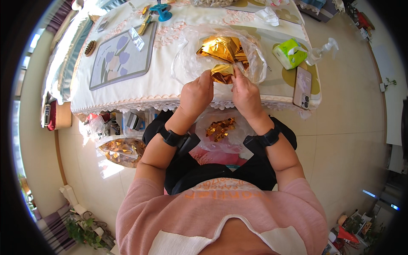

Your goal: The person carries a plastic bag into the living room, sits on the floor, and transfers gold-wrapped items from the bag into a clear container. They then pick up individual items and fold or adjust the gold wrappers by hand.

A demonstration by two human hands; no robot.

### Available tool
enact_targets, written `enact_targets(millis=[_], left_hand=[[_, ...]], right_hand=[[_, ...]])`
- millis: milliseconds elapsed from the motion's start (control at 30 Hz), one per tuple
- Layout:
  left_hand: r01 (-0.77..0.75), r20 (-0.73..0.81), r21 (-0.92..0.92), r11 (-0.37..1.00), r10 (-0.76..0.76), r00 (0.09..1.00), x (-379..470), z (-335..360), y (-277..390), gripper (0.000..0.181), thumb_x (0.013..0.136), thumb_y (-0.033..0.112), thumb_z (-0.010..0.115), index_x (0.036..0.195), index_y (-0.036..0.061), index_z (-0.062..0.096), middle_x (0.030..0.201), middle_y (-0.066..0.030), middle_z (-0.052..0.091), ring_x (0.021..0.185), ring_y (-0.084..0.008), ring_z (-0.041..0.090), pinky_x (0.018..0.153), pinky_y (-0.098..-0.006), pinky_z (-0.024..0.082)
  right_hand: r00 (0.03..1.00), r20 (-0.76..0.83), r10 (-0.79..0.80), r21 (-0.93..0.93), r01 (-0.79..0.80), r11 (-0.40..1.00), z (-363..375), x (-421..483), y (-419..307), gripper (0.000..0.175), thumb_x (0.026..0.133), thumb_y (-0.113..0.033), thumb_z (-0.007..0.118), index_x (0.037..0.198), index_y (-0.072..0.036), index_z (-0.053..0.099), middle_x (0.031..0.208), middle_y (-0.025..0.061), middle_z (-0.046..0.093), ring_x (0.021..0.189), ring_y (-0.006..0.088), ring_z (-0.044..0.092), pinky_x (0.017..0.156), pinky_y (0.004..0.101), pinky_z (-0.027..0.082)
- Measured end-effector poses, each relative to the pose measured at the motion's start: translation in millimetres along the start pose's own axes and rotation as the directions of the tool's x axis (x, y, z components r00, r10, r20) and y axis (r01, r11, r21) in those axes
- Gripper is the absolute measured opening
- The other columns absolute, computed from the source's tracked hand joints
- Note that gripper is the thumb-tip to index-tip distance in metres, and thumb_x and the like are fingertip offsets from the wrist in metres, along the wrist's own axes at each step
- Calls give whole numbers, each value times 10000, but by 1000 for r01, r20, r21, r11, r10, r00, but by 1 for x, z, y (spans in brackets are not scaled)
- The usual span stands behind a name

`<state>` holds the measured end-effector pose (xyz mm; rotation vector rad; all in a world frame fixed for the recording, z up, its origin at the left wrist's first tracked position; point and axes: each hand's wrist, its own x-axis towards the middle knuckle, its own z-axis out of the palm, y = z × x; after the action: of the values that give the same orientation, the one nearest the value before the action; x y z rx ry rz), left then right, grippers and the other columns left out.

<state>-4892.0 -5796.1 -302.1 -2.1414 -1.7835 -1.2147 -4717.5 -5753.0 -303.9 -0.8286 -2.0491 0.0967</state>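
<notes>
Between my two hands is a piece of gold foil (pixel 222 74), partly folded. My left hand (pixel 198 92) pinches its left edge with thumb and finger, and my right hand (pixel 245 92) pinches its right edge. Just beyond it, an open clear plastic bag (pixel 186 57) on the table holds a stack of gold foil sheets (pixel 221 47). Below the table edge, another clear plastic bag (pixel 236 140) with loose gold foil pieces (pixel 220 129) lies between my legs. A black band sits around each wrist.
A tulip-print mat (pixel 121 60) lies left on the lace-edged tablecloth (pixel 165 76), near a brush (pixel 90 48) and a blue stand (pixel 162 12). To the right are a green tissue pack (pixel 287 55), a pump bottle (pixel 317 55) and a phone (pixel 302 87). A foil-filled bag (pixel 122 152) rests lower left.
</notes>
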Motion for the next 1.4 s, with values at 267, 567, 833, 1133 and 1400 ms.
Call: enact_targets(millis=[267, 567, 833, 1133, 1400], left_hand=[[24, 36, -45, 999, -22, 999, 0, 1, 3, 146, 889, 97, 621, 1012, 26, 588, 624, -145, 621, 513, -324, 615, 442, -401, 482], [95, 19, -101, 990, -93, 995, 4, -7, 0, 114, 904, 147, 634, 932, 37, 620, 664, -153, 639, 563, -339, 629, 496, -410, 499], [126, 35, -143, 982, -123, 992, 4, -6, 0, 114, 916, 104, 587, 979, 10, 578, 662, -190, 627, 574, -367, 622, 498, -437, 491], [110, 83, -125, 986, -100, 992, 3, -7, 0, 80, 914, 87, 585, 932, 17, 549, 631, -188, 608, 549, -369, 608, 479, -441, 476], [124, 73, -111, 986, -116, 991, 2, -10, -1, 94, 915, 93, 589, 883, 24, 534, 594, -174, 588, 519, -366, 591, 465, -440, 466]], right_hand=[[992, 40, 120, 62, -122, 991, 1, -2, 0, 376, 867, -17, 628, 1218, 95, 552, 843, 212, 676, 704, 341, 671, 602, 401, 547], [985, -23, 173, 95, -170, 981, 0, 2, 4, 282, 939, -60, 609, 1202, 43, 609, 850, 171, 698, 563, 199, 652, 540, 319, 522], [981, 52, 188, 147, -194, 970, -4, 2, -5, 258, 898, -49, 606, 1133, 56, 592, 846, 237, 672, 727, 371, 673, 620, 419, 547], [983, 70, 172, 167, -181, 969, -4, 1, -7, 267, 883, -14, 590, 1140, 57, 568, 828, 236, 658, 726, 387, 660, 623, 423, 540], [978, 59, 200, 156, -207, 966, -4, 2, -7, 248, 893, -25, 596, 1125, 63, 585, 864, 236, 666, 734, 389, 662, 629, 424, 541]])
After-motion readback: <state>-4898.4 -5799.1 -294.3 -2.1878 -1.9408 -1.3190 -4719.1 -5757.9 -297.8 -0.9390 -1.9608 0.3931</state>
